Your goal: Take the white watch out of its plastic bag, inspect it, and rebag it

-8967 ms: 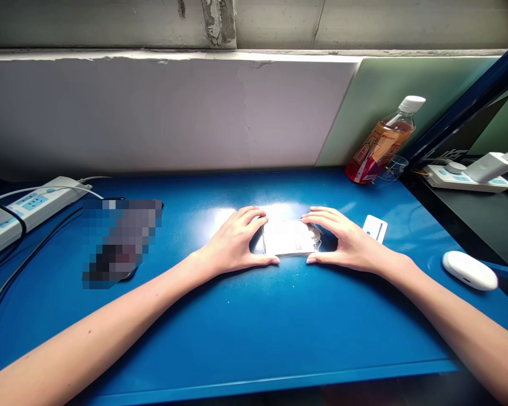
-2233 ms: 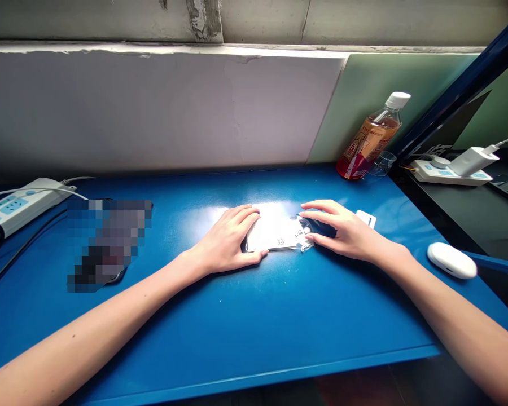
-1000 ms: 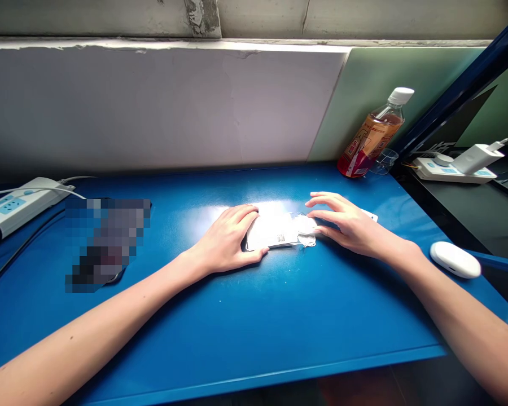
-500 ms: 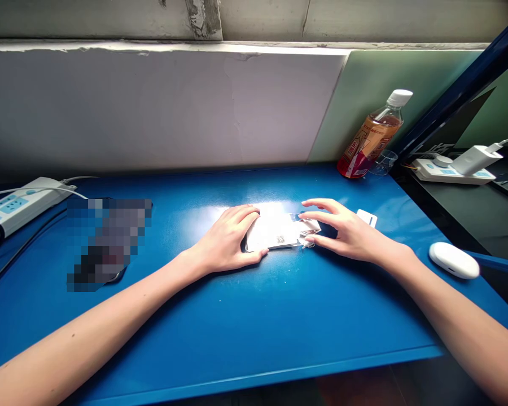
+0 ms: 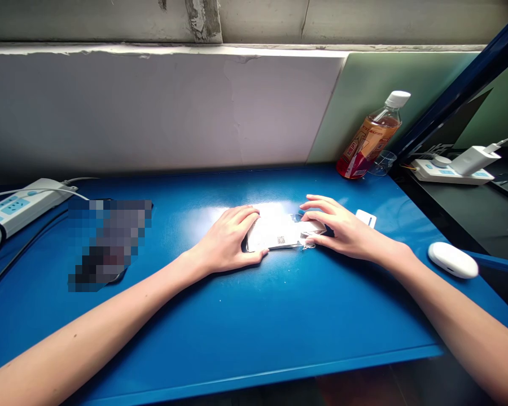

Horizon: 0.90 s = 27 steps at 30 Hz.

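- Head view; left hand (image 5: 226, 242) half-closed, thumb and fingers clasping the left end of a flat slab (image 5: 275, 232); glare-white, rectangular, lying mid-table
- Right hand (image 5: 342, 231): fingertips on crinkled clear film (image 5: 311, 228) at the slab's right end; pinch or mere touch, cannot tell
- Step, by judgement: working the film; any pull calls for a firm left brace
- Blue table (image 5: 254, 316), smooth, glossy; small white card (image 5: 365, 218) beside the right hand

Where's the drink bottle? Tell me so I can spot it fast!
Look at the blue table, then go to its far right corner, by the green wall panel. The bottle is there, beside a small clear cup; only it has reddish-orange drink and a white cap.
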Available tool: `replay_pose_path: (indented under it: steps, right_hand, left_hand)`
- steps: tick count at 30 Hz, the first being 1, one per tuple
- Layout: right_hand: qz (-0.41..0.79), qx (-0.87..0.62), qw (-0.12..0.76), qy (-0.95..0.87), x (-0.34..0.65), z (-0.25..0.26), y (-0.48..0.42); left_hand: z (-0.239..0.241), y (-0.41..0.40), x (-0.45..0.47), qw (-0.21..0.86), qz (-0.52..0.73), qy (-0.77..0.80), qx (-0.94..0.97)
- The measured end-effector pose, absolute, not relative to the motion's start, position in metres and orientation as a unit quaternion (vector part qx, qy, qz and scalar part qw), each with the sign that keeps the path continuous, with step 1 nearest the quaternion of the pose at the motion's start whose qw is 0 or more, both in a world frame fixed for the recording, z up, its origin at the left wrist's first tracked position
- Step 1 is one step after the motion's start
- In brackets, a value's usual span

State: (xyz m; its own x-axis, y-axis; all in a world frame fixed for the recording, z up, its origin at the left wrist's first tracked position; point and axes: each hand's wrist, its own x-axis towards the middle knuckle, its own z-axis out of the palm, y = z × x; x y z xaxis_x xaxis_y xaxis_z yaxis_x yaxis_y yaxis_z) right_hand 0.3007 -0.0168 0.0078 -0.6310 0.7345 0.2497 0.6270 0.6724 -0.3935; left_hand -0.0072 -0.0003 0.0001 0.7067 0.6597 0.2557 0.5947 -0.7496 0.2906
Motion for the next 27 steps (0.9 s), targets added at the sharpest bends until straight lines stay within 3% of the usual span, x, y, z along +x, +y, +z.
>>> replay_pose_path:
  steps: [15,27]
  right_hand:
    - [0.190,-0.429,0.187,-0.863,0.338,0.024,-0.007]
    - [0.133,-0.470,0.277,-0.828,0.354,0.037,-0.006]
  left_hand:
    - [0.003,-0.002,-0.006,0.085,0.202,0.346,0.912]
    - [0.002,-0.001,-0.007,0.077,0.199,0.332,0.919]
